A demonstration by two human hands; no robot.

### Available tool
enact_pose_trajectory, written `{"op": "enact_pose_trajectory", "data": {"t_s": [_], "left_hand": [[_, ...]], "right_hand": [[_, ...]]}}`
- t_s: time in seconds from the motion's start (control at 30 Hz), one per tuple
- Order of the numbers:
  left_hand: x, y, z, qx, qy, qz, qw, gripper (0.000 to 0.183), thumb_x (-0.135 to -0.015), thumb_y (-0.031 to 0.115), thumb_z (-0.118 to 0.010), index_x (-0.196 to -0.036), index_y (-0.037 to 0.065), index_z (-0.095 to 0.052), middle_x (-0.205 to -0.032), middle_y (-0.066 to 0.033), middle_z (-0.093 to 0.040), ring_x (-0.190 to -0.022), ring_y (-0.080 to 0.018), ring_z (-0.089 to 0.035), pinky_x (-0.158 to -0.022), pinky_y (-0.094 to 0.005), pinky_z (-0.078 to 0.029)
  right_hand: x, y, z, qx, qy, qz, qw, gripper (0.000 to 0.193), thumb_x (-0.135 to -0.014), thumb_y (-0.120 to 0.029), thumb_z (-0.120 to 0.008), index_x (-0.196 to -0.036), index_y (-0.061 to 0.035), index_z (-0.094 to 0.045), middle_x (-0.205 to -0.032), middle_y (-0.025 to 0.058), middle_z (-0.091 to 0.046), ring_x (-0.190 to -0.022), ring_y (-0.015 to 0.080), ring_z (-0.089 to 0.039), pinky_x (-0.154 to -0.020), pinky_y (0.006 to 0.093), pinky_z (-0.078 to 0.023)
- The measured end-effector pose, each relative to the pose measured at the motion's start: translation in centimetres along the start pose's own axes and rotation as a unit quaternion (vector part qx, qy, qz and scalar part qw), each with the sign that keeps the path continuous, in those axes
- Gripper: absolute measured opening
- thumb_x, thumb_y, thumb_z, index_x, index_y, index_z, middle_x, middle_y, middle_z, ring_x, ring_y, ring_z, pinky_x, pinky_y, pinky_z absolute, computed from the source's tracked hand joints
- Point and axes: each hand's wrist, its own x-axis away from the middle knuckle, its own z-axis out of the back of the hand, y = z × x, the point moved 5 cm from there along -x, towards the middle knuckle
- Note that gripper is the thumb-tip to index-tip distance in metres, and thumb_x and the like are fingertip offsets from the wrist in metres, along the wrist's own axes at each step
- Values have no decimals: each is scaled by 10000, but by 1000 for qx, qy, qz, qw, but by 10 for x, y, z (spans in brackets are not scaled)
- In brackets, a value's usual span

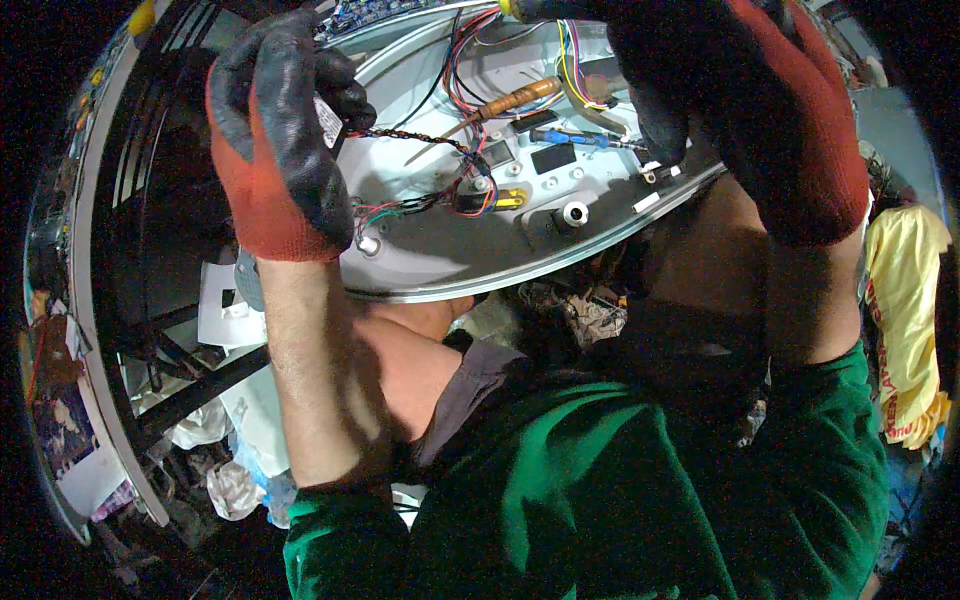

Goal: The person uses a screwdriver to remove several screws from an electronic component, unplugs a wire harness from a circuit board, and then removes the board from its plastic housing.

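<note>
My left hand [280, 140], in a red glove with black coating, has its fingers curled round a small part with a white label [328, 122]. Twisted dark wires [415, 136] run from it into an open grey-white plastic casing [400, 268] over my lap. My right hand [770, 120], gloved alike, is raised over the casing's right end; a dark bar with a yellow end [508, 7] reaches left from it, and its grip is mostly in shadow. Inside the casing lie a screwdriver with an amber-brown handle [522, 97], a slim blue tool [575, 138] and a yellow-black piece [508, 199].
Bundles of coloured wires [575, 65] cross the casing. A blue circuit board [390, 12] shows at the top edge. To the left stands a dark panel with a pale frame [82, 250]; crumpled plastic bags [235, 490] lie below. A yellow bag [900, 310] is at far right.
</note>
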Motion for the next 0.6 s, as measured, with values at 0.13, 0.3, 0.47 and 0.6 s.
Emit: {"op": "enact_pose_trajectory", "data": {"t_s": [0.13,0.3,0.47,0.6], "left_hand": [[5,6,-1,-53,-16,-13,998,350,-1009,234,-434,-1232,-4,-564,-1106,-157,-554,-825,-228,-654,-662,-343,-578],[8,8,7,-157,-27,-118,980,343,-1014,232,-422,-1217,-1,-570,-1097,-156,-555,-793,-226,-652,-656,-344,-575],[9,10,1,-248,-92,-269,926,332,-1009,238,-432,-1194,0,-570,-1029,-143,-560,-747,-218,-639,-639,-338,-558],[14,34,-10,-231,-141,-267,925,325,-976,269,-514,-1147,-4,-549,-788,-98,-578,-662,-191,-595,-591,-308,-502]], "right_hand": [[-6,-4,5,-141,-101,35,984,335,-1001,-273,-517,-1210,-22,-591,-844,99,-655,-644,172,-612,-557,320,-487],[4,-8,-7,-53,64,86,993,297,-991,-283,-542,-1115,-25,-622,-725,80,-618,-541,139,-565,-461,294,-438],[-4,-22,-5,-15,9,121,993,297,-991,-292,-539,-1086,-24,-623,-697,60,-604,-546,114,-548,-470,264,-409],[10,19,53,38,110,151,982,295,-928,-167,-596,-1171,2,-592,-939,92,-628,-809,161,-587,-708,285,-447]]}}
